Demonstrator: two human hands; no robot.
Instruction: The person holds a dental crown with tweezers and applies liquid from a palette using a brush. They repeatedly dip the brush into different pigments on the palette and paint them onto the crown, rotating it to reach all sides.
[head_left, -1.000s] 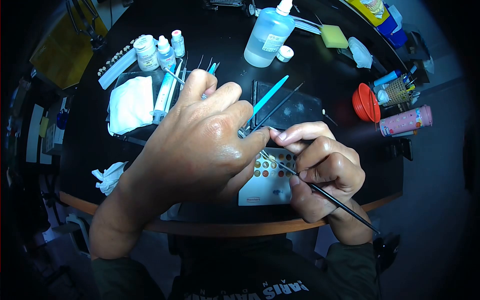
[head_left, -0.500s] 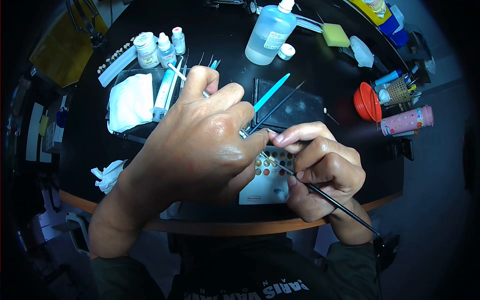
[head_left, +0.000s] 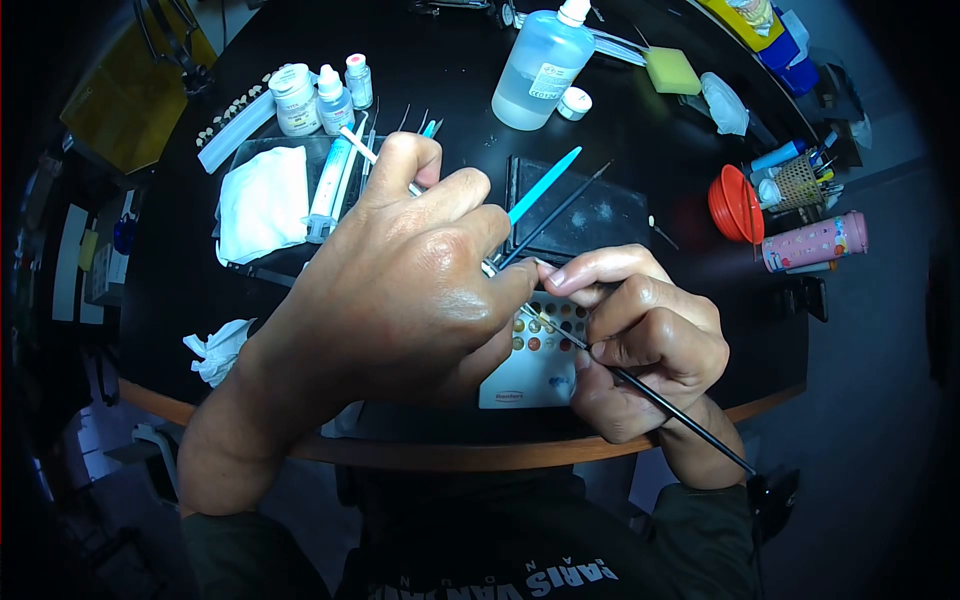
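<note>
My right hand (head_left: 655,345) is closed round a fine brush (head_left: 685,415) with a black handle. The brush's tip points up and left, close to the fingertips of my left hand (head_left: 430,260). My left hand is closed, back upward, round a slim white tool (head_left: 360,146) whose end sticks out past the knuckles. The part inside the fingers is hidden. The fingertips of both hands meet or nearly meet. Below them lies a white palette (head_left: 520,390) with rows of coloured wells, partly covered by the hands.
Behind the hands, a blue tool (head_left: 545,185) and another brush (head_left: 570,205) rest on a black case (head_left: 615,225). A large liquid bottle (head_left: 540,75) stands farther back. Left are a folded white cloth (head_left: 262,205), a syringe (head_left: 328,190) and small bottles (head_left: 334,100). A red bowl (head_left: 733,205) sits right.
Almost nothing differs. The brush and right hand have shifted very slightly, and the whole view has moved a touch. Both hands keep their grips.
</note>
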